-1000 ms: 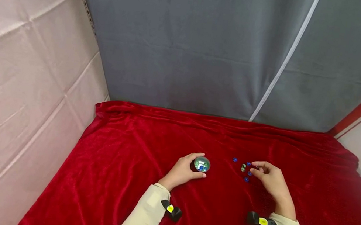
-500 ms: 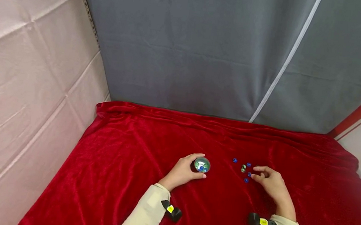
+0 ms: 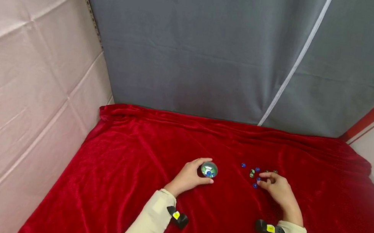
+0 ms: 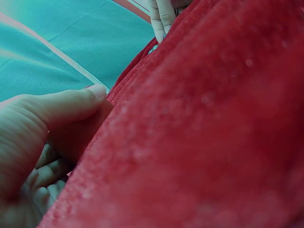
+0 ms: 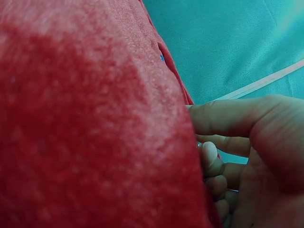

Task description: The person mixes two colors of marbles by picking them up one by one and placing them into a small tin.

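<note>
In the head view my left hand (image 3: 189, 176) holds a small round glass-looking bowl (image 3: 209, 169), thumb and fingers curved around its left side. Blue and green marbles show inside it. To the right, my right hand (image 3: 279, 188) has its thumb and index finger on either side of a blue marble (image 3: 258, 179) on the cloth, with a small gap visible between the fingertips. Near them lie green marbles (image 3: 252, 173) and more blue ones, one nearer (image 3: 255, 185) and one farther left (image 3: 243, 165). The wrist views show the left hand (image 4: 28, 137) and right hand (image 5: 256, 147); cloth hides much of both.
A wrinkled red velvet cloth (image 3: 170, 141) covers the table. Behind stands a grey curtain (image 3: 194, 55) with a white strip; a pale fabric wall (image 3: 31, 87) is on the left. Green marbles (image 3: 275, 172) lie just beyond the right hand. Each wrist wears a black strap.
My right hand has shifted slightly left and nearer, now bracketing the blue marble. Green marbles behind it have come into view. The left hand and bowl stay still.
</note>
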Action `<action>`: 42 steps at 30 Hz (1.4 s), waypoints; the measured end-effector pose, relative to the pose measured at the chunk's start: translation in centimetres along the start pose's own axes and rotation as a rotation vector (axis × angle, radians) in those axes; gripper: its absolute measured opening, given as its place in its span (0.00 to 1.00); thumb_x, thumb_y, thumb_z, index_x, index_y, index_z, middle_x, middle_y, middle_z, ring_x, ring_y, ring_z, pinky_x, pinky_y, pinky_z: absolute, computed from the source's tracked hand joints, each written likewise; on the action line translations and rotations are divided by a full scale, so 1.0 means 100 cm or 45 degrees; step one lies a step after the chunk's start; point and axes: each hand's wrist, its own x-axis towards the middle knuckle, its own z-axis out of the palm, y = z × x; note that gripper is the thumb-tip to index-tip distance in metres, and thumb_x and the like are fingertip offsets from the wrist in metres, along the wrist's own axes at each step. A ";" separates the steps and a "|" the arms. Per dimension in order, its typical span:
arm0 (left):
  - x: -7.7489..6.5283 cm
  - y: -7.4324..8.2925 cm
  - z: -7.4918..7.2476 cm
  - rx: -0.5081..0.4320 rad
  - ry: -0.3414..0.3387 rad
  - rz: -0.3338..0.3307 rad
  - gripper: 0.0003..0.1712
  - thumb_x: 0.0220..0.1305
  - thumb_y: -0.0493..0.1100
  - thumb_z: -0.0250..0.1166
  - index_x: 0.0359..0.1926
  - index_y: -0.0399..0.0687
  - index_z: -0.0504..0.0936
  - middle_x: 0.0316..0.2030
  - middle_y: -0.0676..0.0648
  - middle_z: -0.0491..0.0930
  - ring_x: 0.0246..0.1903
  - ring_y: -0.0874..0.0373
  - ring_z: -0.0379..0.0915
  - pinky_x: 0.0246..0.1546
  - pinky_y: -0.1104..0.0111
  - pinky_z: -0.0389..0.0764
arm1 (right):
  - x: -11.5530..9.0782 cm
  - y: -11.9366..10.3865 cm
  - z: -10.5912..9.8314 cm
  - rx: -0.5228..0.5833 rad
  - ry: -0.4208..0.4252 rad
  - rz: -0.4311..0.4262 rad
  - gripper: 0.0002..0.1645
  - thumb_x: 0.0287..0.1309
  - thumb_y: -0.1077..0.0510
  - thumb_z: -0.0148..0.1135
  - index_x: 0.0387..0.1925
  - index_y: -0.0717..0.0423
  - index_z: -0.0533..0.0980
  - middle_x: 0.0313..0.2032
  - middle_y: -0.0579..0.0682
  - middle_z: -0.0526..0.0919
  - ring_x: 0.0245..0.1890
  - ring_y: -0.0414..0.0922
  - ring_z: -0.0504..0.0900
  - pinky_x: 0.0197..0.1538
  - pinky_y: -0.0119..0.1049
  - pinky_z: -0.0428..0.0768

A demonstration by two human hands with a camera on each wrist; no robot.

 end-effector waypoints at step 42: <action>-0.003 0.000 0.001 0.008 0.012 0.001 0.40 0.51 0.50 0.75 0.66 0.55 0.71 0.62 0.50 0.75 0.61 0.53 0.70 0.63 0.57 0.71 | -0.008 -0.013 0.000 0.065 0.131 -0.080 0.19 0.63 0.54 0.60 0.49 0.64 0.77 0.27 0.45 0.71 0.26 0.35 0.66 0.29 0.30 0.66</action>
